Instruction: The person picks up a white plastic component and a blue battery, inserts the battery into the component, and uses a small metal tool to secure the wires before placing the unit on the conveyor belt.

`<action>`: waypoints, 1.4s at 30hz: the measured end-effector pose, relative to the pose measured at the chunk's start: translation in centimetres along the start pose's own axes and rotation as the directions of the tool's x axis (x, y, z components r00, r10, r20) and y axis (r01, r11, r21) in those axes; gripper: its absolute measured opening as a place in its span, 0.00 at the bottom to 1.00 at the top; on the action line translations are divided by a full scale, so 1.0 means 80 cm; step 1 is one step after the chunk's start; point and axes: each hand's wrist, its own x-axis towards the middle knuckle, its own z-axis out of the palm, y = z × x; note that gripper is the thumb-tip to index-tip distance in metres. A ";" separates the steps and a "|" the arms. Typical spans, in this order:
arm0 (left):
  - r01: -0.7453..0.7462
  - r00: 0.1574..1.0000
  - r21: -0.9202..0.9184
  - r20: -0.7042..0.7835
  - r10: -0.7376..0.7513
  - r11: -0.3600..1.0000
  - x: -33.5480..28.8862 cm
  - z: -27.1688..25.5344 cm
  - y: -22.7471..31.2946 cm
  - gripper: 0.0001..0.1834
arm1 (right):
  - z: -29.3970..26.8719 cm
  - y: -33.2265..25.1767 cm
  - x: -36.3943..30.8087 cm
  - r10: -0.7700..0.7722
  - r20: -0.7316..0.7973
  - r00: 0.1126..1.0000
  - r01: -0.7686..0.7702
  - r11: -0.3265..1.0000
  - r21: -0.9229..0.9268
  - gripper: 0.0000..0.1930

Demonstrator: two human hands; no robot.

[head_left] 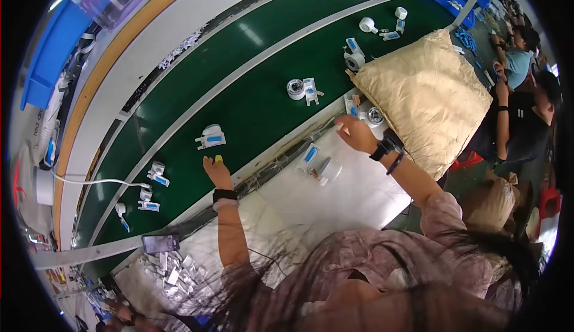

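Note:
My left hand [217, 173] reaches over the green belt, fingers loosely apart, with a yellow cover on one fingertip. Just beyond it lies a white round-headed part with a blue strip [211, 137], apart from the fingers. My right hand [357, 134] is above the table's far edge, fingers slightly bent, with nothing visible in them. Close beside it sits another white part with a round clear-faced head [374, 116], partly hidden by the hand and a paper sack. A similar white part [321, 166] rests on the white table between my hands.
Several more white parts, such as one with a dark round face [296, 89], are spread along the green belt [257, 113]. A large brown paper sack [427, 93] stands at the right. A phone [161, 244] and a pile of small white pieces [176, 277] lie at lower left. Co-workers sit far right.

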 end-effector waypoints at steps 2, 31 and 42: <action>-0.419 0.907 0.254 0.073 0.415 0.871 -0.029 0.015 -0.023 0.21 | 0.025 0.016 0.056 0.095 -0.084 0.992 -0.101 0.992 -0.077 0.18; -0.826 0.206 -0.243 0.711 0.672 0.510 -0.255 0.064 0.108 0.20 | -0.025 -0.171 -0.164 0.290 0.579 0.762 -0.647 0.290 0.705 0.13; -0.778 -0.217 -0.488 0.800 0.559 0.396 -0.356 0.073 0.177 0.22 | -0.040 -0.140 -0.289 0.215 0.401 0.890 -0.444 0.605 0.661 0.11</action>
